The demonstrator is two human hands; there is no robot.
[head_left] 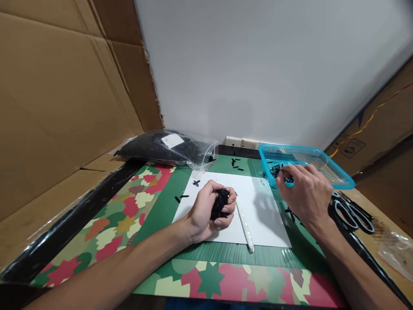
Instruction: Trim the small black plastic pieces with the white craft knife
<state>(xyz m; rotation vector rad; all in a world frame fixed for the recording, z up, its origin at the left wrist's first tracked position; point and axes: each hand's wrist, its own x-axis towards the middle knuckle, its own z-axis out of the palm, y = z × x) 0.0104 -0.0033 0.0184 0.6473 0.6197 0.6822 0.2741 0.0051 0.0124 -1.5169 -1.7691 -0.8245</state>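
My left hand (214, 211) is curled around a clump of small black strip-like pieces (220, 204), above a sheet of white paper (264, 219). At the near rim of a blue plastic basket (342, 177), my right hand (305, 193) has its thumb and fingers pinched together; what they hold, if anything, I cannot make out. More black pieces (275, 168) lie inside the basket, partly hidden by that hand. A narrow whitish strip (244, 224) rests on the paper between my hands. Several loose black pieces (196, 183) are scattered around the paper.
A clear plastic bag (145, 148) full of black material lies at the back left, beside a cardboard wall (64, 77). Black-handled scissors (353, 215) lie right of my right wrist. Wall sockets (241, 143) sit behind the table, and a crumpled clear bag (398, 254) is at far right.
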